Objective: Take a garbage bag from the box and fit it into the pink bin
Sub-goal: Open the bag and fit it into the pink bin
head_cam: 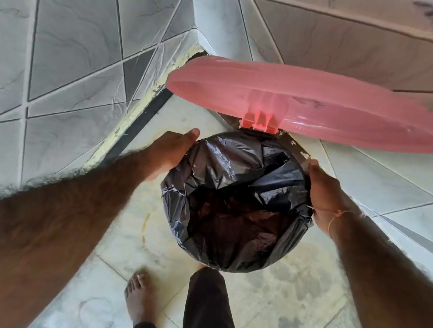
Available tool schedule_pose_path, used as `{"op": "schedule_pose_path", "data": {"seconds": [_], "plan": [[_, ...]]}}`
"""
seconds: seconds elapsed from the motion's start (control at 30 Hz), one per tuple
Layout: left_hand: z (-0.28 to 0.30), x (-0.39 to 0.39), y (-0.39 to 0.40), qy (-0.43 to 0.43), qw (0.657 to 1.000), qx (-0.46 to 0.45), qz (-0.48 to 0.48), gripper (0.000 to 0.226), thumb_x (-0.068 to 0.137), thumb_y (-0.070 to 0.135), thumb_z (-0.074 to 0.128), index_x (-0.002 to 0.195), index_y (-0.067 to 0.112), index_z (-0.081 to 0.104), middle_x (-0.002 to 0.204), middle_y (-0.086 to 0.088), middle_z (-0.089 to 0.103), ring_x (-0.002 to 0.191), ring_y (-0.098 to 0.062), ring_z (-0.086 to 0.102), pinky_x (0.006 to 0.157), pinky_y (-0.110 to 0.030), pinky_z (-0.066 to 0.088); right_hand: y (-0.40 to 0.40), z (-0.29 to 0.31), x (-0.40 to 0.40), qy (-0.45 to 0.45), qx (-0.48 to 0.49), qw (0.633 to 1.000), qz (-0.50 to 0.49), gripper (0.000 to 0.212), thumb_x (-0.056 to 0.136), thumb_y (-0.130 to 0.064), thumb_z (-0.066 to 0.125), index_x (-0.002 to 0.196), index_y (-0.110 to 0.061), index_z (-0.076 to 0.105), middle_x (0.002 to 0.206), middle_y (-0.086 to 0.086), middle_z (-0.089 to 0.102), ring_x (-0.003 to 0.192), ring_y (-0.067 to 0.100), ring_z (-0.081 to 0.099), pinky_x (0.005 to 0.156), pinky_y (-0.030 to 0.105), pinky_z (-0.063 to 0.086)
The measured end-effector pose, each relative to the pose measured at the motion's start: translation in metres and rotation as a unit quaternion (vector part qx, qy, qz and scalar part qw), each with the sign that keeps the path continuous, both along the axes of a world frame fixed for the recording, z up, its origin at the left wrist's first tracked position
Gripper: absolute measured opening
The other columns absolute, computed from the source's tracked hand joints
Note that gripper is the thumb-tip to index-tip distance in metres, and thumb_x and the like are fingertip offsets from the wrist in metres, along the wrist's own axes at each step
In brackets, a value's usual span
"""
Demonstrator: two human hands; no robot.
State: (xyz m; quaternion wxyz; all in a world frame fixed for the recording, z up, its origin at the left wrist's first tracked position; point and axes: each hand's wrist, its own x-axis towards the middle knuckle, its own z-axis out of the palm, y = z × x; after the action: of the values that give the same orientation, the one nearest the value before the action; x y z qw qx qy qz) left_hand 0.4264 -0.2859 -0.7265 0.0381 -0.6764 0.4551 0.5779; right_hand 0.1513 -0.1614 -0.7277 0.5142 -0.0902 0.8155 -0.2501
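Gripping a black garbage bag [236,192] over the bin's mouth, lid [309,105] raised at the far side.

Left hand [167,153] cups the bag's left edge, fingers curled around it, thumb on top. Right hand [324,195] clasps the right edge likewise. The bag drapes over the rim, hiding the bin's body, on the tiled floor [300,304] near a bare foot [140,296].
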Motion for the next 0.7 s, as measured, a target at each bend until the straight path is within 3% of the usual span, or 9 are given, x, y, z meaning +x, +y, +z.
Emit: {"op": "schedule_pose_path", "data": {"seconds": [0.07, 0.13, 0.2, 0.3, 0.37, 0.43, 0.5, 0.57, 0.7], "plan": [[-0.003, 0.005, 0.007, -0.023, 1.000, -0.005, 0.005, 0.059, 0.092, 0.057, 0.044, 0.090, 0.004, 0.069, 0.082, -0.011, 0.067, 0.075, -0.026, 0.062, 0.071, -0.035, 0.048, 0.008, -0.005, 0.001, 0.053, -0.040, 0.998, 0.016, 0.053, 0.094, -0.046, 0.047, 0.081, 0.002, 0.064, 0.075, 0.026, 0.064, 0.059, 0.031, 0.061, 0.065, 0.042, 0.050], [-0.006, 0.018, 0.019, -0.045, 0.999, 0.020, 0.018, 0.051, 0.094, 0.053, 0.044, 0.089, 0.008, 0.067, 0.081, -0.008, 0.065, 0.075, -0.023, 0.061, 0.073, -0.035, 0.051, 0.019, -0.008, -0.002, 0.129, -0.072, 0.987, 0.064, 0.059, 0.095, -0.040, 0.048, 0.083, 0.016, 0.060, 0.078, 0.030, 0.066, 0.064, 0.035, 0.061, 0.066, 0.040, 0.049], [-0.008, 0.033, 0.036, -0.044, 0.995, 0.079, 0.044, 0.046, 0.094, 0.052, 0.043, 0.094, 0.012, 0.065, 0.088, -0.005, 0.067, 0.080, -0.018, 0.062, 0.075, -0.035, 0.055, 0.030, -0.009, -0.007, 0.148, -0.079, 0.984, 0.067, 0.054, 0.092, -0.039, 0.051, 0.074, 0.010, 0.062, 0.068, 0.019, 0.059, 0.063, 0.027, 0.054, 0.063, 0.037, 0.043], [-0.014, 0.054, 0.060, 0.002, 0.984, 0.150, 0.097, 0.052, 0.095, 0.056, 0.037, 0.105, 0.015, 0.068, 0.104, -0.005, 0.071, 0.096, -0.018, 0.064, 0.076, -0.037, 0.056, 0.045, -0.018, -0.014, 0.066, -0.083, 0.994, -0.019, 0.039, 0.090, -0.033, 0.055, 0.067, -0.007, 0.071, 0.066, 0.009, 0.068, 0.066, 0.024, 0.062, 0.070, 0.037, 0.050], [-0.013, 0.060, 0.072, 0.046, 0.966, 0.180, 0.179, 0.055, 0.096, 0.056, 0.034, 0.106, 0.013, 0.068, 0.102, -0.006, 0.072, 0.095, -0.020, 0.065, 0.076, -0.037, 0.053, 0.047, -0.016, -0.009, 0.058, -0.067, 0.996, -0.001, 0.046, 0.095, -0.034, 0.051, 0.062, -0.006, 0.067, 0.056, 0.001, 0.066, 0.055, 0.017, 0.060, 0.061, 0.025, 0.048], [-0.016, 0.061, 0.083, 0.057, 0.949, 0.185, 0.248, 0.055, 0.096, 0.053, 0.036, 0.107, 0.011, 0.068, 0.101, -0.009, 0.072, 0.095, -0.021, 0.064, 0.083, -0.043, 0.053, 0.050, -0.011, -0.003, 0.128, -0.071, 0.987, 0.070, 0.057, 0.095, -0.040, 0.046, 0.058, 0.003, 0.056, 0.053, 0.006, 0.051, 0.051, 0.019, 0.047, 0.055, 0.028, 0.037], [-0.014, 0.058, 0.093, 0.046, 0.948, 0.166, 0.267, 0.048, 0.097, 0.047, 0.036, 0.104, 0.013, 0.068, 0.103, -0.009, 0.071, 0.098, -0.022, 0.064, 0.090, -0.046, 0.049, 0.053, -0.001, 0.001, 0.234, -0.077, 0.950, 0.189, 0.057, 0.098, -0.038, 0.038, 0.052, -0.005, 0.042, 0.050, 0.005, 0.038, 0.048, 0.022, 0.036, 0.053, 0.031, 0.031], [-0.014, 0.052, 0.097, 0.024, 0.955, 0.139, 0.260, 0.042, 0.097, 0.042, 0.035, 0.102, 0.016, 0.067, 0.107, -0.008, 0.071, 0.102, -0.022, 0.064, 0.093, -0.045, 0.047, 0.063, 0.004, 0.000, 0.334, -0.081, 0.883, 0.319, 0.048, 0.099, -0.037, 0.029, 0.059, -0.014, 0.043, 0.054, 0.003, 0.042, 0.052, 0.026, 0.040, 0.062, 0.035, 0.038], [-0.013, 0.048, 0.090, 0.010, 0.966, 0.120, 0.227, 0.041, 0.097, 0.041, 0.034, 0.106, 0.015, 0.064, 0.110, -0.009, 0.068, 0.096, -0.022, 0.062, 0.083, -0.040, 0.044, 0.091, 0.000, -0.012, 0.351, -0.117, 0.811, 0.454, 0.037, 0.097, -0.033, 0.032, 0.089, -0.009, 0.059, 0.090, 0.012, 0.063, 0.088, 0.034, 0.057, 0.082, 0.043, 0.045]]}}
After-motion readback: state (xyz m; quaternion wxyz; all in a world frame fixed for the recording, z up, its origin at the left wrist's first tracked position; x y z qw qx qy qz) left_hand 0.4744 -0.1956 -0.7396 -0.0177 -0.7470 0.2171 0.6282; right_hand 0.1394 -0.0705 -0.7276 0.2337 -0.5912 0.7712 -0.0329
